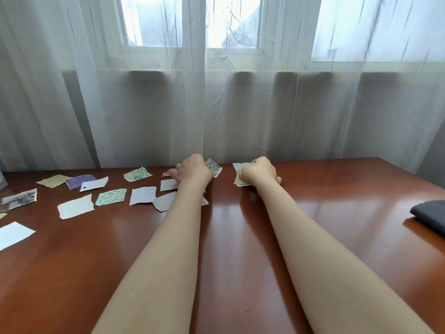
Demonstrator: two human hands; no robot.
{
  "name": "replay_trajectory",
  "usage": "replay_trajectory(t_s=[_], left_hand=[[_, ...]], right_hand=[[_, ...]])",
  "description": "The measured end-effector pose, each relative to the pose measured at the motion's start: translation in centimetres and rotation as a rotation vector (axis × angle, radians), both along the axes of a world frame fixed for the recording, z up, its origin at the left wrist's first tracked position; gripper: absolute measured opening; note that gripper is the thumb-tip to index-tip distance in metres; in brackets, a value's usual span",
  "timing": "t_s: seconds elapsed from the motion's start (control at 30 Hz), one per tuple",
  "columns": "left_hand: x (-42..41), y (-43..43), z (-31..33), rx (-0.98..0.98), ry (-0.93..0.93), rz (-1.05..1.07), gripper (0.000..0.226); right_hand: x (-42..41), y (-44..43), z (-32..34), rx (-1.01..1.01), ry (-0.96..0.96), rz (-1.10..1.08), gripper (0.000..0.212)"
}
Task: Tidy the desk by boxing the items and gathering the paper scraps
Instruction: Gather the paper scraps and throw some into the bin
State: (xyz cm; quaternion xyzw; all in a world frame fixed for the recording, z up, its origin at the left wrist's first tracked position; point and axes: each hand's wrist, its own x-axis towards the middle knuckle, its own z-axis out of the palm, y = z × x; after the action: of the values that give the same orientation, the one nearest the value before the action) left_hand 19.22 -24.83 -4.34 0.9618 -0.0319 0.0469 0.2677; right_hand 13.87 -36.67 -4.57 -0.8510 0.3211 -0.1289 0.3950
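Both arms reach across the red-brown wooden desk (240, 237) to its far edge. My left hand (192, 169) has its fingers curled on a green-patterned paper scrap (213, 165) near the curtain. My right hand (258, 172) grips a small stack of paper scraps (238, 175), pale ones with a green-patterned piece showing. Several more torn scraps lie spread over the left half of the desk: a green-patterned scrap (137, 174), another green scrap (111, 196), a printed white scrap (142, 195), a purple scrap (79, 181) and a blank white scrap (75, 207).
A dark grey folded item (429, 214) lies at the desk's right edge. A photo-like scrap (19, 199) and a large white paper (13, 235) sit at the far left. Sheer white curtains (216, 104) hang right behind the desk's far edge.
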Motion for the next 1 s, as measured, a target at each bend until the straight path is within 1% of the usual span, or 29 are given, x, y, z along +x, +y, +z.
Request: replay_trajectory(t_s=[0.13, 0.3, 0.4, 0.53, 0.7, 0.77, 0.83, 0.9, 0.93, 1.0], left_hand=[[-0.1, 0.2, 0.1, -0.144, -0.002, -0.021, 0.038], [-0.8, 0.2, 0.6, -0.281, -0.089, -0.12, 0.037], [-1.3, 0.1, 1.2, -0.365, -0.078, -0.153, 0.038], [-1.3, 0.4, 3.0, -0.529, -0.067, -0.169, 0.042], [-1.5, 1.0, 5.1, -0.577, -0.11, -0.185, 0.044], [-1.7, 1.2, 5.5, -0.573, -0.119, -0.19, 0.045], [-2.0, 1.3, 5.7, -0.58, -0.127, -0.185, 0.048], [-2.1, 1.6, 5.8, -0.577, -0.135, -0.165, 0.047], [-2.1, 1.7, 5.8, -0.563, -0.13, -0.151, 0.044], [-2.1, 2.4, 5.8, -0.511, -0.129, -0.12, 0.033]], right_hand=[[0.1, 0.0, 0.0, 0.014, -0.006, 0.005, 0.044], [0.2, -0.1, 0.1, 0.035, -0.018, 0.004, 0.041], [0.1, -0.2, 0.2, 0.058, -0.041, 0.008, 0.041], [0.2, -0.2, 0.3, 0.104, -0.058, 0.008, 0.048], [0.2, 0.2, 0.9, 0.188, -0.115, -0.004, 0.067], [0.3, 0.4, 1.1, 0.21, -0.14, 0.004, 0.07], [0.5, 0.4, 1.2, 0.214, -0.17, 0.028, 0.062], [0.5, 0.5, 1.2, 0.204, -0.207, 0.064, 0.044], [0.5, 0.5, 1.2, 0.197, -0.223, 0.084, 0.036], [0.5, 0.8, 1.4, 0.19, -0.242, 0.138, 0.03]])
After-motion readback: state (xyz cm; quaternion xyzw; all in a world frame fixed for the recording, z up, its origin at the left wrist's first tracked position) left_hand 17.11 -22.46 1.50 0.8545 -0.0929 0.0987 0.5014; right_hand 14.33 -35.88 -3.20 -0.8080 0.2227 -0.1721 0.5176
